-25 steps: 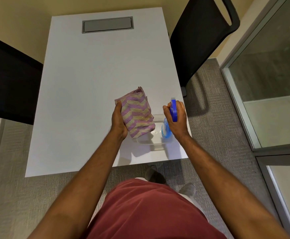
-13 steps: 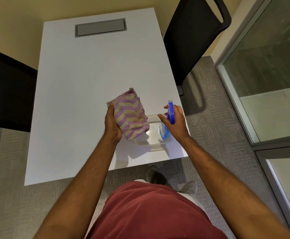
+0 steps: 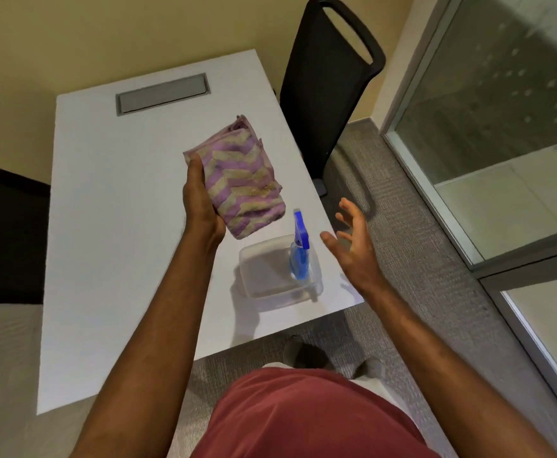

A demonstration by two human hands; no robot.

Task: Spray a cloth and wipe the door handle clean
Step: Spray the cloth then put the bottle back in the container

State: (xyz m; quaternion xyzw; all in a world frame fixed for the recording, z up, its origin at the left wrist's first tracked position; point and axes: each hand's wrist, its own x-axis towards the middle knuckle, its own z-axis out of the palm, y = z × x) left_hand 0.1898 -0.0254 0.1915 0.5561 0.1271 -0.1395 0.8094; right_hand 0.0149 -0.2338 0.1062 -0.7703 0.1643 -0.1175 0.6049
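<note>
We grip the folded striped cloth [image 3: 240, 183] in our left hand [image 3: 201, 200], right hand [image 3: 353, 242] spread empty, spray bottle [image 3: 299, 249] upright at its 9 o'clock.

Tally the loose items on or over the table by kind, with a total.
Cloth: 1, gripped in the left hand
Spray bottle: 1, standing in the tub
Clear tub: 1
Total: 3
</note>
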